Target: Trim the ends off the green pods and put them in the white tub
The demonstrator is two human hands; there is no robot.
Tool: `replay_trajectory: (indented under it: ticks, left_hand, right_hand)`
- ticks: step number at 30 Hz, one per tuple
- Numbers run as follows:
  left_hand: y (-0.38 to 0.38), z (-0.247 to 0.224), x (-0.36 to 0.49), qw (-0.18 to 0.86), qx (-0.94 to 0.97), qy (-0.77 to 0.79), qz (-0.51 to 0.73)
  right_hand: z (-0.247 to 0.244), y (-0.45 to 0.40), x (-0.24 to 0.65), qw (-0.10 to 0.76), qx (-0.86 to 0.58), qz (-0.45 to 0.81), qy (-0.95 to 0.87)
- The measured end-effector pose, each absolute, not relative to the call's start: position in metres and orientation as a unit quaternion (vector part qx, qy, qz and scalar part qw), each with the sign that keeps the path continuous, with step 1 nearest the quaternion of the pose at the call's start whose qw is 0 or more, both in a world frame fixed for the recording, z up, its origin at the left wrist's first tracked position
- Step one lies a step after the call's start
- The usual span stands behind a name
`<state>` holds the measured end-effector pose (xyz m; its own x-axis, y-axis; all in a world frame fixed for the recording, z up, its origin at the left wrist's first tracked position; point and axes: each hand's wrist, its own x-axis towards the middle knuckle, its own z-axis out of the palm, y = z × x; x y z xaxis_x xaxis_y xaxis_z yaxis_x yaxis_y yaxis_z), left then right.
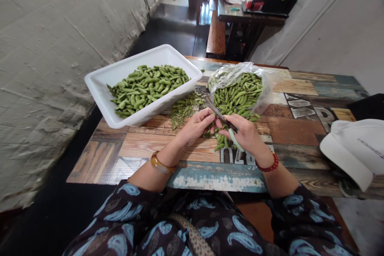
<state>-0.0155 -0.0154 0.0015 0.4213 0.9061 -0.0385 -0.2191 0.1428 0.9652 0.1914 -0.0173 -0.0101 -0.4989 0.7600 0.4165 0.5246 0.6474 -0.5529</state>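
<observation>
My right hand (244, 130) is closed around a pair of scissors (218, 112) with dark blades and a pale green handle. The blades point up and to the left, past the fingertips of my left hand (198, 126). Those left fingers are pinched together beside the blades; whatever they hold is hidden. Below and between my hands lie a few loose edamame pods (221, 141). More green pods (240, 94) spill from a clear plastic bag (267, 88) just beyond my right hand. Cut trimmings (183, 112) form a small heap beyond my left hand.
At the left, a white plastic tub (144, 118) holds many pods and overhangs the table's (150, 142) left edge. A white cap (354, 148) lies at the right. Further back are a wooden bench (216, 34), another table (228, 18) with clutter, and a wall (60, 48) on the left.
</observation>
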Motion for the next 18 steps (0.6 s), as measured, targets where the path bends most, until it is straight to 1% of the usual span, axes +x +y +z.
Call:
replay_trajectory:
  ticks: [5, 8, 10, 13, 16, 18]
  left_hand:
    - [-0.009, 0.004, -0.022, 0.724, 0.39, 0.337, 0.459]
    - [-0.005, 0.006, -0.026, 0.709, 0.364, 0.351, 0.491]
    - [-0.004, 0.006, -0.028, 0.685, 0.384, 0.372, 0.495]
    - [-0.003, 0.005, -0.031, 0.607, 0.503, 0.42, 0.45]
    - [-0.004, 0.002, -0.034, 0.488, 0.66, 0.44, 0.364]
    - [-0.004, -0.001, -0.036, 0.422, 0.734, 0.438, 0.304]
  right_hand:
    - [-0.012, -0.011, 0.198, 0.365, -0.438, 0.166, -0.805]
    - [-0.01, -0.008, 0.202, 0.377, -0.469, 0.175, -0.779]
    - [-0.01, -0.007, 0.202, 0.377, -0.473, 0.186, -0.774]
    - [-0.009, -0.007, 0.201, 0.377, -0.47, 0.186, -0.776]
    - [-0.01, -0.008, 0.198, 0.376, -0.463, 0.174, -0.783]
    - [-0.012, -0.008, 0.197, 0.367, -0.463, 0.17, -0.789]
